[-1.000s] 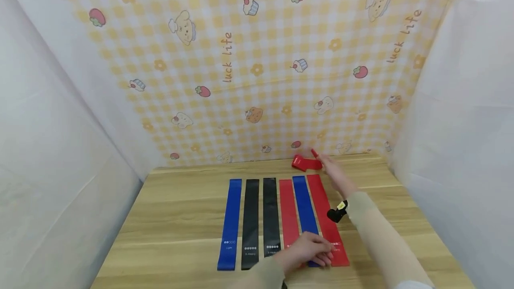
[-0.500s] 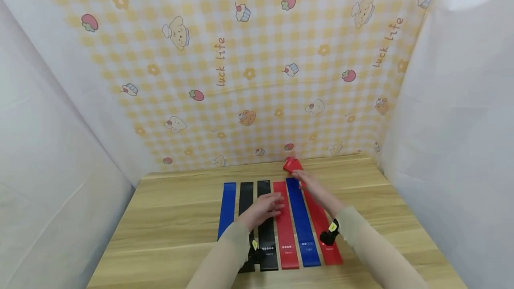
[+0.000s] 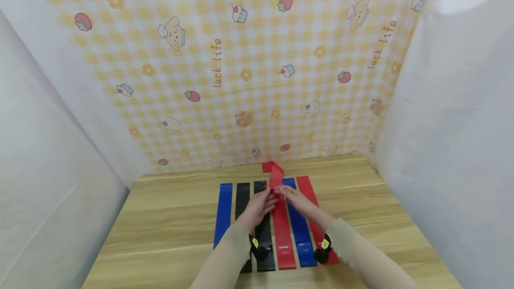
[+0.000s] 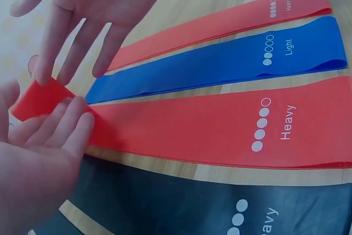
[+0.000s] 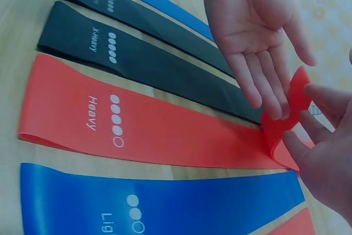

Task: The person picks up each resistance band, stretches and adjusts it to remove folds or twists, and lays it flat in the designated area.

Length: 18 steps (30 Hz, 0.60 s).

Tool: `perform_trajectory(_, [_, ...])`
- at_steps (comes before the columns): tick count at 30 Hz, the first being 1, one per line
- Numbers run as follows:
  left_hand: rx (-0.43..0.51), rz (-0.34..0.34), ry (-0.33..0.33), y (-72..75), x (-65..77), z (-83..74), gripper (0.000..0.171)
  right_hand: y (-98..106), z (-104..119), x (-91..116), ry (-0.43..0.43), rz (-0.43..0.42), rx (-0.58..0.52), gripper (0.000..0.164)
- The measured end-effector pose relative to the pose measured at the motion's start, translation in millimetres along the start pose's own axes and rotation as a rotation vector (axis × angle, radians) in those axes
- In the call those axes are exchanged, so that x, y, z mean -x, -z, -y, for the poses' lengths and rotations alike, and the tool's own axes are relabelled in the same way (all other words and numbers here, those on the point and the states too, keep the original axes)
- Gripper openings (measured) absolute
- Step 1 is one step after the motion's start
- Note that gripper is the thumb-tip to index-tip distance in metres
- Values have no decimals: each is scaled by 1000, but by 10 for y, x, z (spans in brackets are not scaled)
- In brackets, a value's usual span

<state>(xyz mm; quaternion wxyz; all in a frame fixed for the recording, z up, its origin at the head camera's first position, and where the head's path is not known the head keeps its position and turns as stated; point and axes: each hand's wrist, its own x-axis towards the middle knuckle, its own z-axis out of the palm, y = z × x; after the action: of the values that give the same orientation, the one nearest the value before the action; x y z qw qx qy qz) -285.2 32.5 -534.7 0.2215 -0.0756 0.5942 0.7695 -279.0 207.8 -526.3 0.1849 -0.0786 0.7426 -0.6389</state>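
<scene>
A loose red resistance band rises between my two hands, its far end folded over to the left at the back of the row. My left hand comes in from the left, its fingers fairly straight against the band and its thumb apart from them. From the right, my right hand faces it; its fingertips touch or nearly touch the band, with the thumb spread away in the left wrist view. Under both hands lies a flat red band marked Heavy. Contact at the thumbs is hard to make out.
Flat bands lie side by side on the wooden table: a blue one at left, two black ones, another blue one and a red one at right. A checked cloth hangs behind; white sheets flank both sides.
My right hand has come left from the back right, and my left hand has moved up from the front. The loose red band has shifted left, over the red band in the row.
</scene>
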Motion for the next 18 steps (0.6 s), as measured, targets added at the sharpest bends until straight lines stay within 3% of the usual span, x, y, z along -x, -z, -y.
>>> perform_trajectory(5, [-20, -90, -13, 17, 43, -5, 61, -32, -7, 48, 4, 23, 12, 54])
perform_trajectory(11, [-31, -115, -34, 19, 72, -21, 49, -45, -44, 80, 8, 21, 30, 49])
perform_trajectory(14, [-37, -108, -55, 4, 57, -47, 45, -57, -69, 64, 10, -63, 1, 45])
perform_trajectory(18, [-34, -98, -81, -17, 35, -113, 44, -99, -77, 12, -47, -268, -138, 40])
